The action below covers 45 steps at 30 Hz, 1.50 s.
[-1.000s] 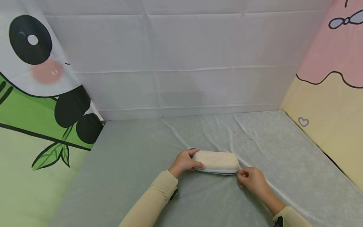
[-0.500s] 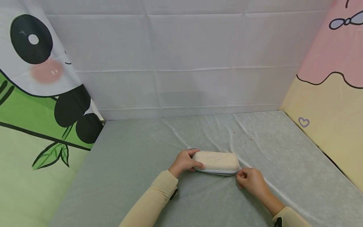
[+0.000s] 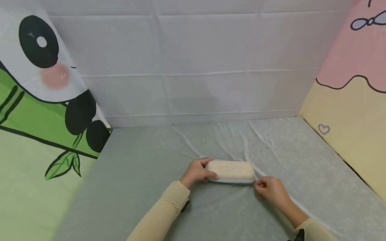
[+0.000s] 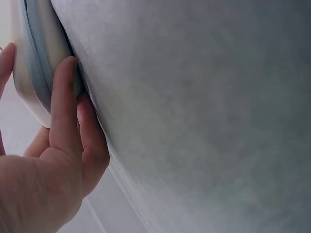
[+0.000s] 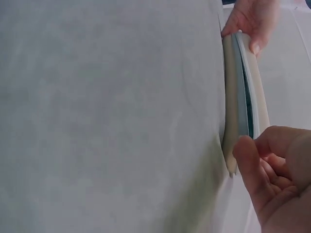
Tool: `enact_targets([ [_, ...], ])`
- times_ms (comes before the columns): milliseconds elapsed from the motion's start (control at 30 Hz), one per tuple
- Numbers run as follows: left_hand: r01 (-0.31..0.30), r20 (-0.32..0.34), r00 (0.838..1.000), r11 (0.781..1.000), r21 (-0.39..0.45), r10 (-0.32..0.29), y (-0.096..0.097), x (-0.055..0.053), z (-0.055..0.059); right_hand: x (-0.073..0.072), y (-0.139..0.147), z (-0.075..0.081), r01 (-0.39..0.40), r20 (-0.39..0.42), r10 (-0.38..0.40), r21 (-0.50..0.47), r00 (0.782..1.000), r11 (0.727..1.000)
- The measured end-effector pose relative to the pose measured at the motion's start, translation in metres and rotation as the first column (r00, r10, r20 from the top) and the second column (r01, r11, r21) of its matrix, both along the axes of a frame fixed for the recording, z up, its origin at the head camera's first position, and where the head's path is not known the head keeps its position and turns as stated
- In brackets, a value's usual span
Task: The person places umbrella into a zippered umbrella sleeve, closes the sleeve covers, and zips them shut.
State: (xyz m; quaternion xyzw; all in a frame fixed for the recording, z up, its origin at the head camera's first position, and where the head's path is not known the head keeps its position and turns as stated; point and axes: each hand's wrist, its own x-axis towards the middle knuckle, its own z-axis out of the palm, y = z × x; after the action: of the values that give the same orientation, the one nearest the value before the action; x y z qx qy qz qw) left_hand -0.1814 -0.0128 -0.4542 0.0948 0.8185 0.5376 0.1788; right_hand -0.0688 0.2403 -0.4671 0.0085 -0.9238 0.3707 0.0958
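Observation:
A cream zippered case (image 3: 231, 170) with rounded ends lies on the grey cloth. My left hand (image 3: 196, 172) grips its left end, thumb over the top. In the left wrist view, fingers of the left hand (image 4: 65, 131) press against the case's side beside the pale blue zipper band (image 4: 38, 53). At the right front corner, my right hand (image 3: 271, 190) pinches at the zipper with thumb and forefinger; the zipper pull itself is hidden between them. The right wrist view shows a narrow dark gap (image 5: 249, 107) along the zipper, ending at the right hand (image 5: 279, 170).
Grey, lightly creased cloth (image 3: 144, 160) covers the table. A white sheet (image 3: 196, 67) hangs behind it. Printed panels stand at the sides: a green and white cartoon panel (image 3: 27, 160) at left, a pink and yellow one (image 3: 352, 113) at right.
My right hand has shifted slightly right at the case's corner, and the seam along the front looks narrower. The left hand keeps its hold. The left cartoon panel has shifted a little right.

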Motion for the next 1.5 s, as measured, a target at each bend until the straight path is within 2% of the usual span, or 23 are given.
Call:
enact_targets([
  [67, -0.004, 0.001, 1.000, 1.000, -0.003, 0.004, 0.000, 0.001, 0.001, 0.000, -0.001, -0.001, -0.018, -0.040, 0.018, 0.022, 0.999, 1.000],
  [200, -0.010, 0.002, 1.000, 1.000, -0.010, 0.010, 0.001, 0.001, 0.001, -0.001, -0.006, -0.002, -0.042, -0.069, 0.045, 0.048, 0.997, 0.998],
  [633, -0.013, 0.015, 1.000, 1.000, -0.011, 0.013, 0.003, -0.001, -0.002, 0.000, -0.010, 0.001, -0.020, 0.032, 0.019, 0.007, 0.999, 1.000],
  [1000, -0.019, 0.013, 1.000, 1.000, -0.001, 0.019, 0.003, -0.003, -0.005, -0.001, -0.013, -0.001, -0.022, 0.007, 0.022, 0.015, 1.000, 1.000],
  [1500, -0.030, 0.006, 1.000, 1.000, -0.008, 0.030, 0.016, -0.007, -0.008, -0.007, 0.001, -0.007, -0.038, -0.005, 0.038, -0.018, 0.999, 0.999],
])
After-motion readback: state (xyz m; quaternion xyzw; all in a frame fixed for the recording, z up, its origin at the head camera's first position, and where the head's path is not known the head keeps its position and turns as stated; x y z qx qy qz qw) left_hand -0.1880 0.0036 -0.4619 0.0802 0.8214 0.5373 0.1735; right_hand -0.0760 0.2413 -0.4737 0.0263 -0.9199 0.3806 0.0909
